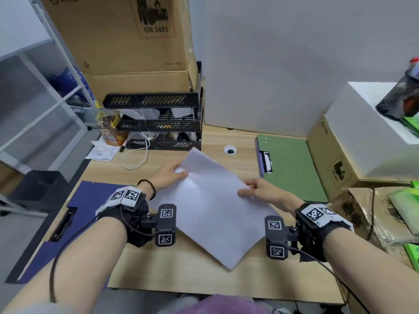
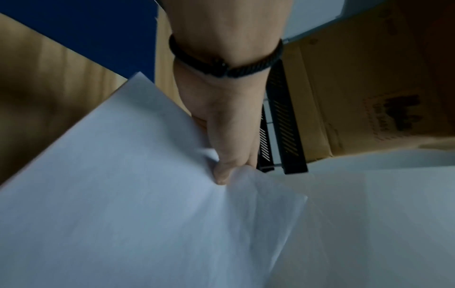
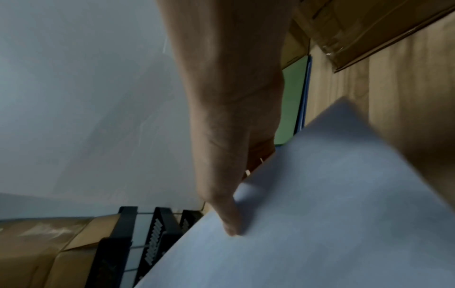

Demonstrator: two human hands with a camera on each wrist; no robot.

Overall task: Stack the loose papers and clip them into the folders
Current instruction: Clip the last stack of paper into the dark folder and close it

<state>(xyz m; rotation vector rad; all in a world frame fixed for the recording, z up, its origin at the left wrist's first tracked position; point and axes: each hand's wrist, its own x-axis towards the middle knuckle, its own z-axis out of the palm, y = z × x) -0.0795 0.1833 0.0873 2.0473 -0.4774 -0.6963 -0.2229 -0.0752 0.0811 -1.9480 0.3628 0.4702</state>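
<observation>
Two hands hold a stack of white papers (image 1: 213, 200) over the middle of the wooden desk (image 1: 172, 270), turned so its corners point away from and toward the person. The left hand (image 1: 169, 174) grips the far left edge, thumb on top and fingers curled underneath; the left wrist view shows the thumb (image 2: 222, 173) pressing down where the sheets crease and fan a little. The right hand (image 1: 260, 189) pinches the right edge, thumb on the top sheet and the other fingers hidden below; in the right wrist view one finger (image 3: 230, 220) lies flat on the paper. A blue folder (image 1: 68, 214) lies open on the left part of the desk, partly under the left forearm, its metal clip (image 1: 62, 224) near the outer edge. A green folder (image 1: 294, 166) lies at the right, well apart from the papers, with its clip (image 1: 267, 162) on the side facing them. Behind the papers stands a black tiered tray rack (image 1: 158, 123), with a white cable (image 1: 136, 157) looped in front of it and cardboard boxes (image 1: 127, 41) behind.
</observation>
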